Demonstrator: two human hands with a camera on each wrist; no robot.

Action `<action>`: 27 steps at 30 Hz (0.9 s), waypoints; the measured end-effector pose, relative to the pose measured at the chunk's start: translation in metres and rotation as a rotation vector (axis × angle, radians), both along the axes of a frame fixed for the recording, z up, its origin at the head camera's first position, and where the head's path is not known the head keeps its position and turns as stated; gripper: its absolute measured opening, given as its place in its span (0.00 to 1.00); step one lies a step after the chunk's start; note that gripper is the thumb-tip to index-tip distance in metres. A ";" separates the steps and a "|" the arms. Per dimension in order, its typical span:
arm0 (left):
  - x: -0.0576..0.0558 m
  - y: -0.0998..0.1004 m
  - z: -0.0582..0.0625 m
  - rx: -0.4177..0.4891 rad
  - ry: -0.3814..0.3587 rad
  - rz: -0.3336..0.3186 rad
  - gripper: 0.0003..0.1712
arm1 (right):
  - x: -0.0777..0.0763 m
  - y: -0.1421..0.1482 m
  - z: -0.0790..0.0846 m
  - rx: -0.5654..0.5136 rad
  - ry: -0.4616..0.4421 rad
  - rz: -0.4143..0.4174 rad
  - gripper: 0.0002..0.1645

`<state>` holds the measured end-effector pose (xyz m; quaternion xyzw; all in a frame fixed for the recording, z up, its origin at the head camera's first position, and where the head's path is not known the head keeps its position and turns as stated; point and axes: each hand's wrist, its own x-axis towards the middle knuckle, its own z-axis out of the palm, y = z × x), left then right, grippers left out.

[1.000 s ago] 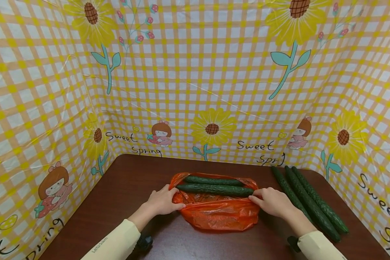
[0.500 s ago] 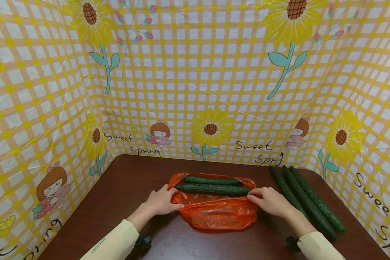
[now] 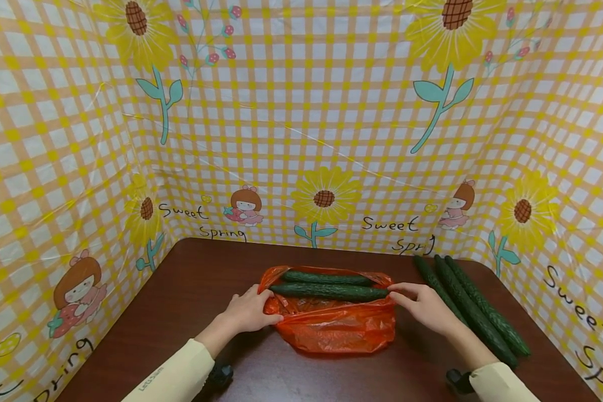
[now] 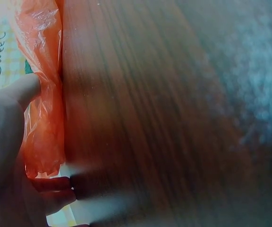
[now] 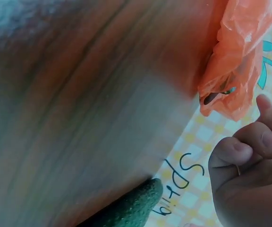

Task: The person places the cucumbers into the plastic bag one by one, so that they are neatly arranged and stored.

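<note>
In the head view, an orange-red plastic bag [image 3: 339, 329] lies mid-table with its mouth spread. Two long dark green cucumbers lie inside, a front one [image 3: 329, 291] and a rear one [image 3: 326, 277]. My left hand [image 3: 248, 310] grips the bag's left rim, thumb at the front edge; the left wrist view shows that thumb against the plastic [image 4: 46, 109]. My right hand [image 3: 424, 304] is at the bag's right end, thumb and forefinger by the front cucumber's tip. In the right wrist view its fingers [image 5: 263, 137] are loosely bent, apart from the bag [image 5: 242, 61].
Three more cucumbers [image 3: 474, 310] lie side by side on the right of the brown table [image 3: 206, 268], near my right forearm. A checked sunflower-print sheet [image 3: 281, 139] walls in the back and both sides.
My right hand has let go of the bag's right rim and shifted slightly right and up. The left hand keeps its hold; the bag and cucumbers stay about where they were.
</note>
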<state>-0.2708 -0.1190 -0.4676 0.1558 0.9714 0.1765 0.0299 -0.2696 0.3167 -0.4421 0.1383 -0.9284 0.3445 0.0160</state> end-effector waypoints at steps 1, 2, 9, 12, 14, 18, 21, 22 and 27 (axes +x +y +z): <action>0.000 0.000 0.000 -0.001 -0.002 0.002 0.40 | 0.001 0.002 0.001 -0.009 0.003 -0.017 0.27; 0.000 0.000 0.000 -0.002 -0.002 0.003 0.40 | 0.002 0.004 0.001 -0.019 0.003 -0.036 0.28; 0.000 0.000 0.001 -0.019 -0.002 0.002 0.41 | 0.011 0.017 0.005 -0.095 -0.091 -0.166 0.38; 0.000 0.001 0.001 -0.026 0.002 0.000 0.41 | 0.016 0.023 0.007 -0.124 -0.138 -0.195 0.41; 0.000 0.001 0.001 -0.029 0.001 0.000 0.41 | 0.019 0.027 0.008 -0.145 -0.165 -0.221 0.44; 0.000 0.001 0.001 -0.036 0.000 -0.001 0.41 | 0.022 0.035 0.009 -0.188 -0.218 -0.290 0.48; 0.001 0.002 0.003 -0.038 -0.002 -0.002 0.41 | 0.023 0.041 0.008 -0.220 -0.253 -0.340 0.51; 0.001 0.002 0.003 -0.038 -0.002 -0.002 0.41 | 0.023 0.043 0.008 -0.234 -0.266 -0.351 0.51; 0.001 0.003 0.003 -0.045 0.000 -0.001 0.41 | 0.025 0.052 0.005 -0.271 -0.283 -0.375 0.52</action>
